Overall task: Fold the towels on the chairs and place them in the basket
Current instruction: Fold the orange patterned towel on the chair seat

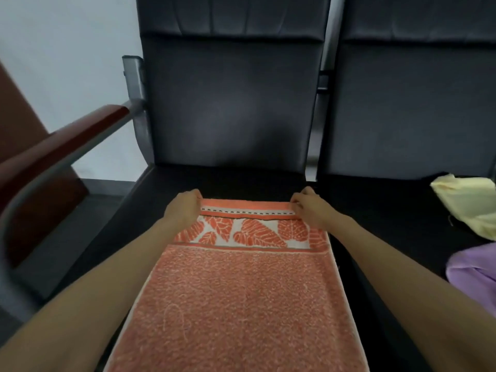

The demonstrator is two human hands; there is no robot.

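Pinching the far corners of the orange towel [241,291], the person's left hand [183,208] sits at about 11 o'clock and the right hand [308,205] at 1, fingers curled on the hem. The towel lies flat on the chair seat [241,178], long axis running 6 to 12, so the fold probably comes straight back toward 6, both hands equally near

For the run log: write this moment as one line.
orange towel: flat on chair seat | left hand: pinches far-left corner | right hand: pinches far-right corner | waiting: yellow cloth, purple cloth
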